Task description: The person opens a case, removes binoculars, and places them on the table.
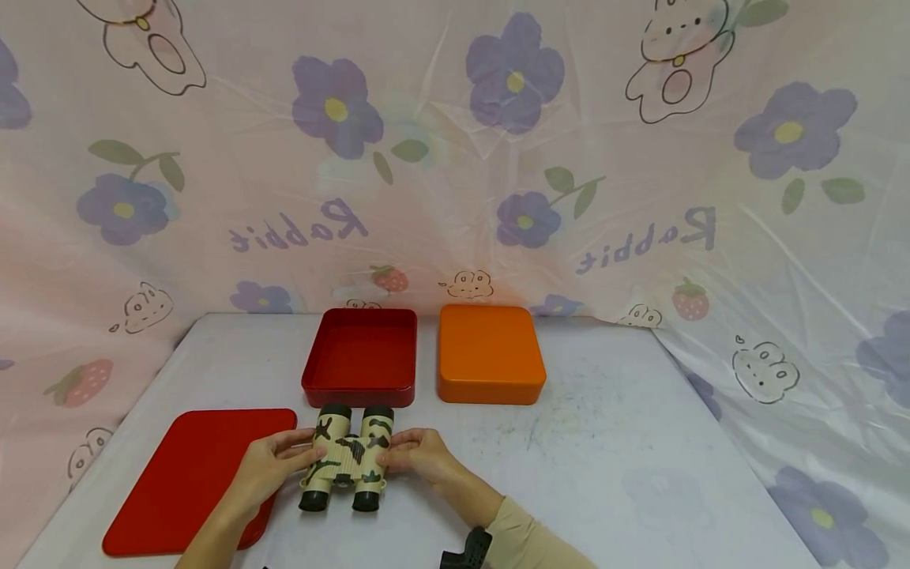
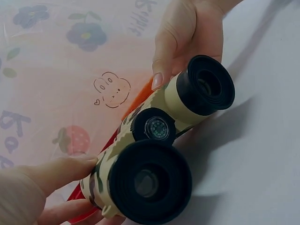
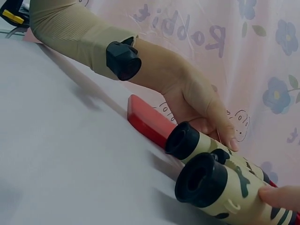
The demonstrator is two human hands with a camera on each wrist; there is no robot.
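A pair of camouflage binoculars (image 1: 350,452) with black eyecups is held between both hands, just in front of the red box in the head view. My left hand (image 1: 276,465) grips its left barrel, thumb on top. The right barrel is pinched by my right hand (image 1: 424,457) from the other side. In the left wrist view, the eyepieces and a small round compass (image 2: 157,128) of the binoculars (image 2: 150,178) face the camera. Shadows lie on the table beneath them. The right wrist view shows the binoculars (image 3: 220,183) from the eyepiece end.
An open red box (image 1: 359,397) stands at the back, beside an orange box (image 1: 490,356) with a flat top facing up. A flat red lid (image 1: 199,474) lies at the left, partly under my left forearm. Behind the white table (image 1: 604,474) hangs a floral, rabbit-print cloth (image 1: 426,197).
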